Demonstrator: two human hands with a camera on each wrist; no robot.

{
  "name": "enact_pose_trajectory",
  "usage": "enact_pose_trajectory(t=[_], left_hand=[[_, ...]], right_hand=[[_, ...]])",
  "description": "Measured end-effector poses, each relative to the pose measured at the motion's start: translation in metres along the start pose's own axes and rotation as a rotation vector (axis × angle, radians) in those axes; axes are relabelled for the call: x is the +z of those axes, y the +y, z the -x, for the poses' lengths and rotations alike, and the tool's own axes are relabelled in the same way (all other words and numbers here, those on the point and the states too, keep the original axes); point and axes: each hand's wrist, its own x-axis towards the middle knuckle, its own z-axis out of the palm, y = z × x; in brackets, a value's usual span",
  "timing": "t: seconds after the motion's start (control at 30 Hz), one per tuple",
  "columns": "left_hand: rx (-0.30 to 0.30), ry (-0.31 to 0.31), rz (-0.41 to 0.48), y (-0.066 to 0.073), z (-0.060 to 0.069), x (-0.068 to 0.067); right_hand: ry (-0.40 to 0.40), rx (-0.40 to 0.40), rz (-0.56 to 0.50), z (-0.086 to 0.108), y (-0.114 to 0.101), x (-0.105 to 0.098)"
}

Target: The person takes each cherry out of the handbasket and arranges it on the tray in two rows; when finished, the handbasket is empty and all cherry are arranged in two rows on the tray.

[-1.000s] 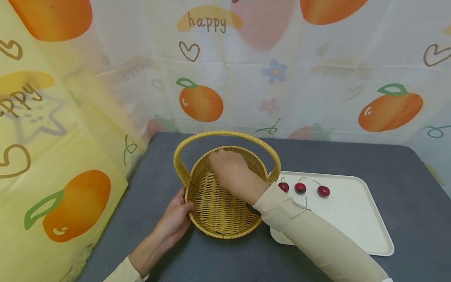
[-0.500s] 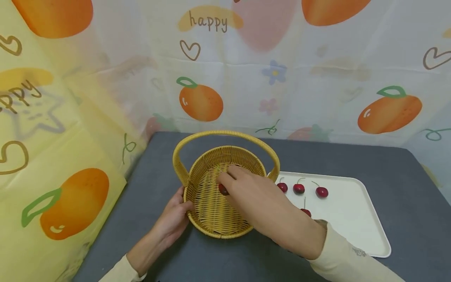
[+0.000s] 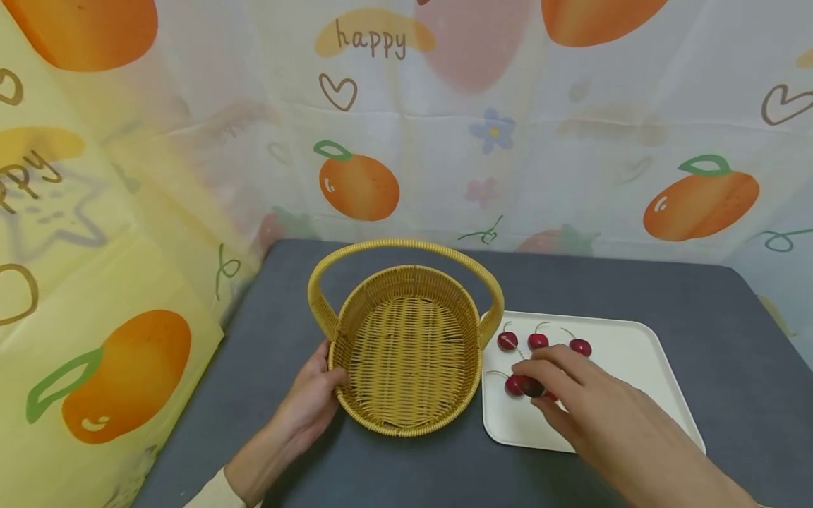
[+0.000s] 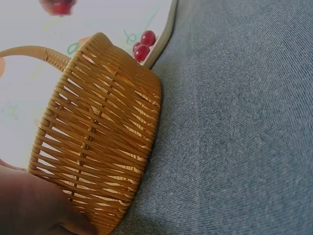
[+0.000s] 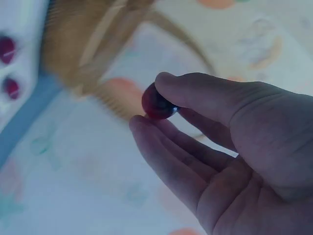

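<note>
A yellow woven basket with a tall handle tilts toward me, its inside bare in the head view. My left hand grips its left rim, thumb over the edge; the left wrist view has that hand at the lower left beside the weave. Over the white tray, my right hand pinches a dark red cherry between thumb and fingers. Several cherries with stems lie on the tray, among them a back-row cherry and a nearer cherry by my fingertips.
The grey cloth-covered table carries the basket and, close to its right, the tray. A fruit-printed curtain hangs behind the table and along its left side.
My right hand has come out of the basket and moved right to over the tray, with a cherry held in it. The left hand keeps its grip on the rim.
</note>
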Motion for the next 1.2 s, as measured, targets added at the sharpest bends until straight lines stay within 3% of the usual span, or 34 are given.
enact_pose_trajectory(t=[0.17, 0.33, 0.5, 0.63, 0.87, 1.2], left_hand=[[-0.009, 0.012, -0.008, 0.001, 0.002, 0.0], [-0.027, 0.024, -0.022, 0.003, 0.005, -0.002], [-0.038, 0.023, -0.022, 0.004, 0.005, -0.003], [-0.029, 0.011, -0.019, 0.003, 0.003, -0.003], [-0.029, 0.008, -0.024, 0.002, 0.001, -0.003], [-0.029, -0.004, -0.019, 0.001, -0.001, 0.0]], right_hand=[[0.036, 0.098, 0.092, 0.025, 0.033, 0.009], [0.025, 0.17, 0.093, 0.041, 0.054, 0.02], [0.016, 0.178, 0.104, 0.051, 0.071, 0.033], [0.009, 0.168, 0.102, 0.056, 0.083, 0.045], [-0.145, 0.284, 0.09, 0.059, 0.097, 0.061], [-0.16, 0.284, 0.104, 0.06, 0.105, 0.069]])
